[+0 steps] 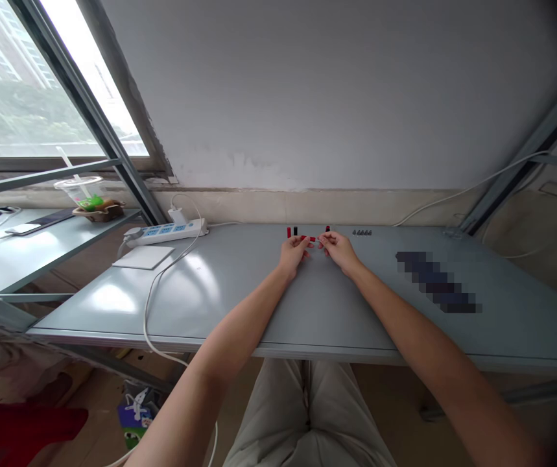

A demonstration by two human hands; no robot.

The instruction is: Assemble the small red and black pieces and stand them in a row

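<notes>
Both my hands reach to the far side of a grey table (239, 285). My left hand (294, 251) and my right hand (339, 248) pinch the two ends of a small red piece (310, 239) held between them, fingers closed. Just behind the left hand stand a small red cylinder (288, 231) and a black one (296, 230). Another small red-and-dark piece (327, 229) stands behind the right hand. A short row of several small dark pointed parts (362, 232) lies to the right of it.
A white power strip (166, 231) with a plugged charger and a white cable trailing off the front edge lies at the left. A white pad (142, 257) sits near it. A side shelf at the left holds a plastic cup (80, 189).
</notes>
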